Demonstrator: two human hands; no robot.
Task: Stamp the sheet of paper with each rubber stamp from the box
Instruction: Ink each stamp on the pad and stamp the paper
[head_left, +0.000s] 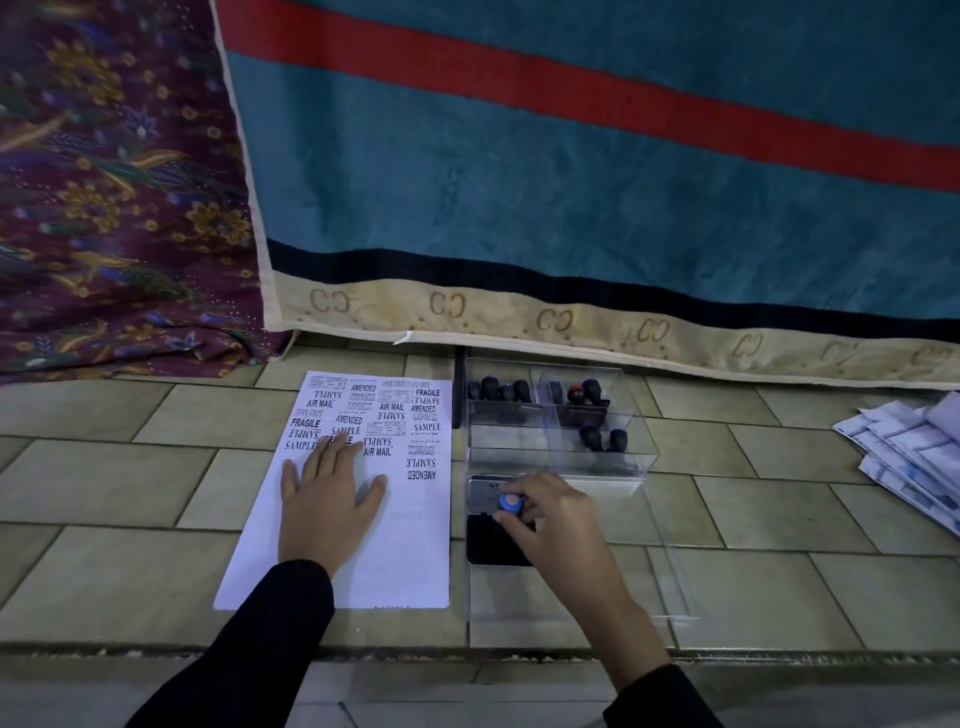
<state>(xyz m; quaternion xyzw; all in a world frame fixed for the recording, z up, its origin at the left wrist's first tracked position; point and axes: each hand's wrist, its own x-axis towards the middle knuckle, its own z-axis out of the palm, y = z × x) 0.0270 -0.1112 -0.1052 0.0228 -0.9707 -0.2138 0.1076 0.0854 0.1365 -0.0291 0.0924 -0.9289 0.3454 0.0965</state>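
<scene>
A white sheet of paper (410, 545) lies on the tiled floor, its upper half covered with black stamp prints. My left hand (324, 504) rests flat on it, fingers spread. My right hand (550, 519) grips a rubber stamp with a blue knob (510, 503) and holds it down over the black ink pad (491, 543). Behind the pad stands a clear plastic box (639, 457) with compartments, and several dark-handled stamps (501, 391) stand inside it.
A teal blanket with a red stripe and beige border (571, 182) hangs down behind the box. Purple floral cloth (114, 208) lies at the left. A pile of printed papers (914, 457) sits at the right edge. The box's clear lid (670, 592) lies by my right wrist.
</scene>
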